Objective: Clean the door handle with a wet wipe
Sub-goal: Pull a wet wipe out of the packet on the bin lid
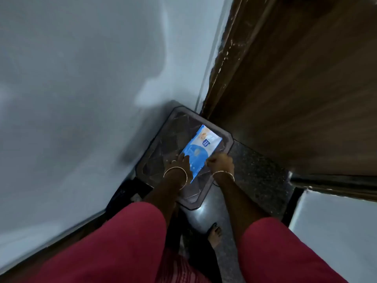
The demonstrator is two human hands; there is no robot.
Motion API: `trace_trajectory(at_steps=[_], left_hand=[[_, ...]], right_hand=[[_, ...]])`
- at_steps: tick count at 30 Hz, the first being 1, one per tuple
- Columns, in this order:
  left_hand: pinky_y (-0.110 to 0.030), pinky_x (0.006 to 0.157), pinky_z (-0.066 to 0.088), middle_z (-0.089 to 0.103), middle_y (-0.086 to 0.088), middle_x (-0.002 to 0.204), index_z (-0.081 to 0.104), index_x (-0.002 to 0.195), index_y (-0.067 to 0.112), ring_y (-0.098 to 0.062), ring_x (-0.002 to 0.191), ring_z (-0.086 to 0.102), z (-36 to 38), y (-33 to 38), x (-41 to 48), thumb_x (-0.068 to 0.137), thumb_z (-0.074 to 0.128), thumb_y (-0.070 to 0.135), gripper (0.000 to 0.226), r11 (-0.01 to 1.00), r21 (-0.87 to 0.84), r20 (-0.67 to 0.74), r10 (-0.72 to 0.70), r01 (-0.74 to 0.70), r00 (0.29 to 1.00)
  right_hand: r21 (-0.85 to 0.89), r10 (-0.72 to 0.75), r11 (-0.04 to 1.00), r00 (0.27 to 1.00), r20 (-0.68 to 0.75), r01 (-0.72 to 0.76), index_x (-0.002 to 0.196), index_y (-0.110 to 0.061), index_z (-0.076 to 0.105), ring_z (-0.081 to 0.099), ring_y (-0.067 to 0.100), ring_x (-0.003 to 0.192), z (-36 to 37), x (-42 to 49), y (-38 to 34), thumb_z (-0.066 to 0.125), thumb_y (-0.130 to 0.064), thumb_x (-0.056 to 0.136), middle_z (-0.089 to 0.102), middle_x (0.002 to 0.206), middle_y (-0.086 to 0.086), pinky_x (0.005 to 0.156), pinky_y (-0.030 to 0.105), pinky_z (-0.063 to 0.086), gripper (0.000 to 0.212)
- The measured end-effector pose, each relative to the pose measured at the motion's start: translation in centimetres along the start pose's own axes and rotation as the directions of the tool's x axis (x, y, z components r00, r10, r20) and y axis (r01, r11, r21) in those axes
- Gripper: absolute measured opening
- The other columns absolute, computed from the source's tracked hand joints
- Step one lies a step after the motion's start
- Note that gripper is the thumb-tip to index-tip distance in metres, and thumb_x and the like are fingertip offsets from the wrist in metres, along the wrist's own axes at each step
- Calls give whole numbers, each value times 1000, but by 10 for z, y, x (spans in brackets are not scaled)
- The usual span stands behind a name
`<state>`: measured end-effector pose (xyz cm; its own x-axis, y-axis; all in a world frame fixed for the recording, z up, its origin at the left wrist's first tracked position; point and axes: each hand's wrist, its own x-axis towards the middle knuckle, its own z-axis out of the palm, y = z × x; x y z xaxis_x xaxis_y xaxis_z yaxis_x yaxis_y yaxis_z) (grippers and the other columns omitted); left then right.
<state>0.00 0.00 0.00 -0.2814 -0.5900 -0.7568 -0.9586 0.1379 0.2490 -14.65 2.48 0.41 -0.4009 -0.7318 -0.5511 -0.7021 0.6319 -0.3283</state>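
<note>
A dark, square stool (161,146) with rounded corners is set on the floor (259,176), tucked into the far corner between a pale wall on the left and brown woodwork on the right. Its top is marked with a pattern of crossing lines. A blue and white pack of wipes (201,148) is laid flat on the right half of the top, slanted, with its far end just beside the right rim. The floor is of dark speckled stone, and a bare foot (215,233) is planted on it near the stool's near corner.
</note>
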Motion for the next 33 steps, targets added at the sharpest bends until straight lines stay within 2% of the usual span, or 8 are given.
trace_trajectory(at_steps=[3,7,16,19,21,25,29,33], left_hand=[[-51,120,17,-3,-4,166,6,157,16,-32,151,13,14,-7,15,96,54,33,79,1000,-26,39,6,-4,999],[-51,120,16,-11,-5,165,-1,157,16,-29,153,0,34,-13,32,96,55,31,84,999,-15,29,37,-37,999],[-53,121,17,-18,-3,164,-11,156,14,-26,152,-11,58,-23,49,93,59,30,95,996,-75,-9,40,-41,999],[-52,121,15,-18,-1,164,-15,155,15,-24,152,-12,64,-27,49,91,60,29,99,995,-86,-28,57,-59,998],[-51,122,11,-17,0,164,-16,155,15,-23,152,-11,65,-29,50,90,62,29,102,990,-122,-28,67,-70,997],[-50,122,8,-14,0,165,-14,155,15,-23,152,-9,70,-31,49,87,65,28,105,983,-164,-62,69,-79,996],[-50,120,6,-17,-1,164,-17,154,16,-24,152,-8,74,-28,49,88,63,30,105,991,-117,-86,49,-59,995],[-52,120,5,-22,1,163,-22,153,17,-23,152,-12,72,-22,51,90,62,31,105,996,-84,-56,14,-19,998]], right_hand=[[22,-37,999,999,31,36,115,-12,77,66,29,116,18,25,-8,66,-21,94,73,125,7,100,34,50,25],[15,-62,998,998,-26,63,121,-12,74,64,28,120,38,54,-20,61,-16,97,72,127,8,106,35,45,27],[-278,-192,944,981,-22,178,120,-14,71,68,27,111,58,72,-20,62,-25,98,73,119,9,95,41,57,26],[-319,-236,922,971,-20,218,119,-13,70,65,27,114,60,72,-19,61,-19,98,71,121,10,94,40,58,23],[-296,-246,926,969,-5,234,120,-11,67,60,29,121,62,74,-16,61,-13,96,68,125,12,97,40,54,25],[-240,-282,928,958,51,286,135,-7,54,52,33,129,67,74,-7,61,-5,94,59,137,17,109,40,44,42],[-150,-295,943,955,31,296,144,-4,45,51,37,129,70,65,0,66,-1,91,54,141,22,109,44,45,57],[-95,-337,937,941,19,337,143,0,45,53,38,123,71,59,10,59,2,93,54,137,25,103,44,47,51]])
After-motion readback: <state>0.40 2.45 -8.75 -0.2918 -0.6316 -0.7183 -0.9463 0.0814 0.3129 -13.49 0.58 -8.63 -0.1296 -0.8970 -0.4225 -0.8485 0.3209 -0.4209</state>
